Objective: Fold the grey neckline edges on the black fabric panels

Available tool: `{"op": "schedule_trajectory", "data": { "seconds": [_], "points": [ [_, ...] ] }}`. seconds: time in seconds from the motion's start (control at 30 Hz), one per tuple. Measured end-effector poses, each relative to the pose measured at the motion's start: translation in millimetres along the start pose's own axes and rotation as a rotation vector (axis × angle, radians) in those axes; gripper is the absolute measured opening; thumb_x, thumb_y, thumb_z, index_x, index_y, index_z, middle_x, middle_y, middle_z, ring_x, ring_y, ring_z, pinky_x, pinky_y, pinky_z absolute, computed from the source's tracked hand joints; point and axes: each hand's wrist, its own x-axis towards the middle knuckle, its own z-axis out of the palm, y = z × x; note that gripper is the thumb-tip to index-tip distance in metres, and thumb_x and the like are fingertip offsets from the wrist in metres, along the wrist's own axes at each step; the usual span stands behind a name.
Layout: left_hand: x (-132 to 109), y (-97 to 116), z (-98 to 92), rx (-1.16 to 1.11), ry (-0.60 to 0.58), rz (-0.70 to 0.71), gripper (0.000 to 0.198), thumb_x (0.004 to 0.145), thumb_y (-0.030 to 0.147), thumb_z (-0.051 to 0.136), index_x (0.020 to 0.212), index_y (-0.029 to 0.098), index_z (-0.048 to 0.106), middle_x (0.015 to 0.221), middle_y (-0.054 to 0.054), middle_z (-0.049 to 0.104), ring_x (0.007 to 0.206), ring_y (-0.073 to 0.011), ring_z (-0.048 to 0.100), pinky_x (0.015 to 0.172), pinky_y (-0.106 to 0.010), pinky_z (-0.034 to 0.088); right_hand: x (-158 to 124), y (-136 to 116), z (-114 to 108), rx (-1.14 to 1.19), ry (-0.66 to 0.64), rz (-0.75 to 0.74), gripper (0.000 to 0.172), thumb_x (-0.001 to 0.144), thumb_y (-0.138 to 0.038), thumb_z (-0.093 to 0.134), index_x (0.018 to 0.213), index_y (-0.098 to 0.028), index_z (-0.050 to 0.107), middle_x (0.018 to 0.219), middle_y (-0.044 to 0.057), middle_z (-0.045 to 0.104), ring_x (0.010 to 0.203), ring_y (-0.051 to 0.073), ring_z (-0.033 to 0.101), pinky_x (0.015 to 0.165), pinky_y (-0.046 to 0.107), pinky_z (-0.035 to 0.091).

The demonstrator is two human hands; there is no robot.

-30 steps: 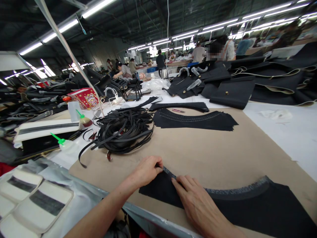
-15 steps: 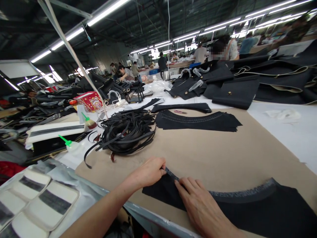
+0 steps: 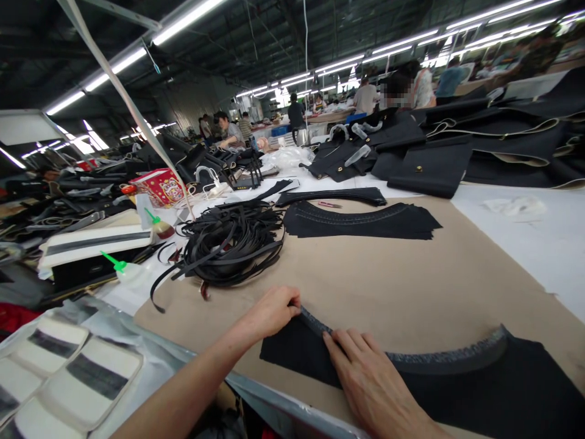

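Observation:
A large curved black leather panel (image 3: pixel 479 390) lies on brown paper (image 3: pixel 375 274) at the table's near edge. Along its upper curve runs a grey stitched edge strip (image 3: pixel 439 360). My left hand (image 3: pixel 269 314) is closed, pinching the strip's left end at the panel's corner. My right hand (image 3: pixel 370 378) lies flat on the panel just right of that, fingers stretched out and pressing along the edge.
A tangle of black straps (image 3: pixel 228 244) and a stack of curved black pieces (image 3: pixel 361 222) lie farther back. Glue bottles with green caps (image 3: pixel 121 268) stand at the left, white trays (image 3: pixel 68 378) at the near left. Black bags (image 3: pixel 429 164) pile at the back right; other people work far off.
Both hands stay at the panel's left corner. My right hand has slid slightly along the edge; the view shifted a little.

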Motion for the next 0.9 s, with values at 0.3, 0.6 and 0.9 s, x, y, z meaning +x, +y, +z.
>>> {"op": "schedule_trajectory", "data": {
  "seconds": [0.3, 0.6, 0.9],
  "points": [
    [3, -11, 7.3, -0.027, 0.058, -0.073, 0.007, 0.074, 0.022, 0.067, 0.074, 0.019, 0.061, 0.069, 0.003, 0.062, 0.07, -0.0147, 0.055, 0.057, -0.025, 0.029, 0, -1, 0, 0.003, 0.059, -0.003, 0.047, 0.067, -0.007, 0.058, 0.114, -0.009, 0.062, 0.098, 0.008, 0.062, 0.084, 0.022, 0.051, 0.073, 0.037, 0.045],
    [4, -14, 5.2, -0.064, 0.076, -0.028, 0.005, 0.076, 0.018, 0.064, 0.073, 0.019, 0.061, 0.069, 0.004, 0.06, 0.07, -0.0138, 0.054, 0.059, -0.025, 0.03, -2, -1, 1, 0.008, 0.063, 0.001, 0.049, 0.066, -0.007, 0.055, 0.115, -0.009, 0.061, 0.098, 0.008, 0.062, 0.086, 0.023, 0.051, 0.075, 0.038, 0.045],
    [5, -21, 8.2, -0.103, 0.092, -0.027, 0.007, 0.075, 0.017, 0.066, 0.074, 0.018, 0.06, 0.067, 0.004, 0.06, 0.067, -0.0134, 0.054, 0.057, -0.024, 0.03, -1, -1, 5, -0.006, 0.044, -0.006, 0.049, 0.067, -0.007, 0.054, 0.115, -0.009, 0.059, 0.099, 0.009, 0.062, 0.086, 0.023, 0.051, 0.075, 0.039, 0.046]
  ]
}}
